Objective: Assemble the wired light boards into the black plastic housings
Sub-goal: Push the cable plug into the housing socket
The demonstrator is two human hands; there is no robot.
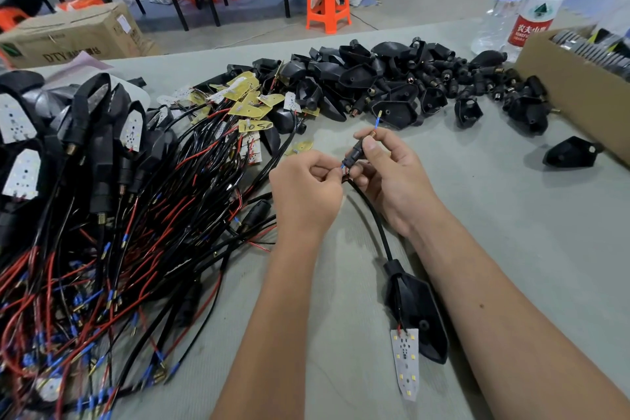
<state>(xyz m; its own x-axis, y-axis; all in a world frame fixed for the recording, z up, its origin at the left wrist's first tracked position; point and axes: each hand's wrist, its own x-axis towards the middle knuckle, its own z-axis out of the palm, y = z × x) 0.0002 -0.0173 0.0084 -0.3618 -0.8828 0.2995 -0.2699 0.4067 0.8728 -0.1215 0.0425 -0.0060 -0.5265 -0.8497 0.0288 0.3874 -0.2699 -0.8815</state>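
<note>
Light board (pixel 405 363) near; wire heap (pixel 112 232) left.

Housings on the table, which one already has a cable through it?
The housing nearest the person, between the forearms: a black cable enters its neck and a light board hangs out.

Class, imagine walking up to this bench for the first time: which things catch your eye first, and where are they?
At centre, the left hand and right hand pinch a small black connector. A tangle of wires fills the left; a heap of black housings lies behind.
</note>
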